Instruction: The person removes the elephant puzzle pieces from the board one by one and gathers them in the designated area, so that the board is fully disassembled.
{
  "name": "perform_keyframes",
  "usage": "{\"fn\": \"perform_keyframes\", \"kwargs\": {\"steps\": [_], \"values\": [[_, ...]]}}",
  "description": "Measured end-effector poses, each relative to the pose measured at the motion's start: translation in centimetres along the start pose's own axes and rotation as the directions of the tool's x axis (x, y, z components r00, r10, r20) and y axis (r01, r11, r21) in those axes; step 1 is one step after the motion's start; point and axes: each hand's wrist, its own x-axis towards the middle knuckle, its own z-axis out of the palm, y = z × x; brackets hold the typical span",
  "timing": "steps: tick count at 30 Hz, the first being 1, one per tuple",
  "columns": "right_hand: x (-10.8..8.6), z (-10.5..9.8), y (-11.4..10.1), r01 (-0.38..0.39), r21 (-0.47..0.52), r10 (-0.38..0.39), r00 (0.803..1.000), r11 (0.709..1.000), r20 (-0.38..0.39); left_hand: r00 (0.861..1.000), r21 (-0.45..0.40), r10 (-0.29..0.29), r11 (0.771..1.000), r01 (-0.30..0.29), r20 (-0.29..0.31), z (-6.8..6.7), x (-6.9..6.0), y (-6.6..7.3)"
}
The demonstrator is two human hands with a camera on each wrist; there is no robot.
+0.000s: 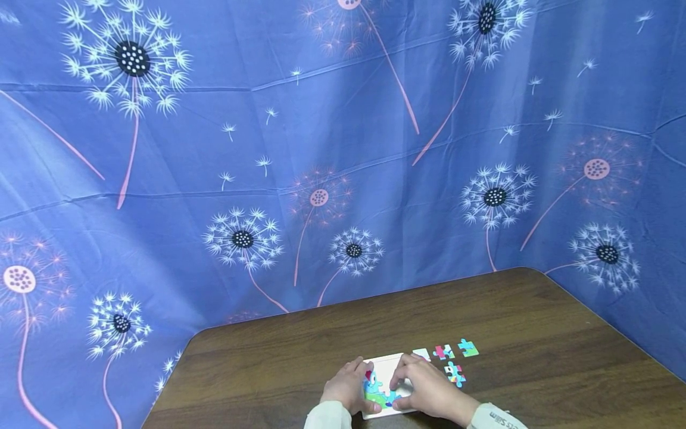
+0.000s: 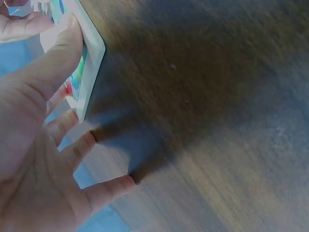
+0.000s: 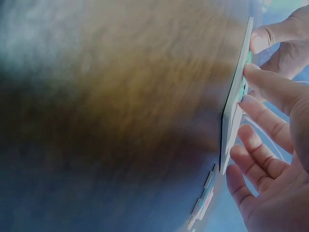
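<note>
A jigsaw puzzle board (image 1: 383,360) with a pale frame lies near the table's front edge, its left part filled with a blue and green picture (image 1: 371,387). At its left side, my left hand (image 1: 345,387) holds the board, the thumb (image 2: 70,41) lying over the near edge and the other fingers spread along the side and table. My right hand (image 1: 429,387) reaches over the right part, with thumb and index finger pinching a blue puzzle piece (image 1: 393,396) at the board's surface. The piece is mostly hidden by the fingers.
Right of the board lie loose puzzle pieces: a pale one (image 1: 421,354), a red and white one (image 1: 443,351), a blue and green one (image 1: 468,347) and a multicoloured one (image 1: 455,374). Behind the brown wooden table (image 1: 278,357) hangs a blue dandelion-print cloth (image 1: 375,238).
</note>
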Motion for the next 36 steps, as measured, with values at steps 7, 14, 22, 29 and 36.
{"fn": "perform_keyframes", "kwargs": {"steps": [7,14,22,29,36], "values": [[0.1,0.0,-0.1,0.003,-0.021,-0.003,1.000,1.000,-0.016,0.999,-0.010,0.019,1.000,-0.019,-0.026,0.2,0.1,-0.2],[0.2,-0.8,0.9,-0.056,0.052,0.053,0.997,0.997,0.055,1.000,-0.032,0.014,0.999,-0.015,-0.020,0.4,0.3,-0.2],[0.3,-1.3,1.3,-0.063,0.040,0.059,0.994,0.997,0.095,1.000,-0.041,-0.013,0.999,0.013,0.014,0.3,0.4,0.0],[0.6,-1.4,1.0,-0.057,0.007,0.056,0.994,0.998,0.095,1.000,-0.061,-0.019,0.998,0.020,0.012,0.2,0.3,0.0],[0.8,-1.7,1.1,0.014,-0.008,-0.014,0.997,1.000,0.070,1.000,-0.053,-0.016,0.998,0.015,-0.006,0.1,0.0,0.0]]}}
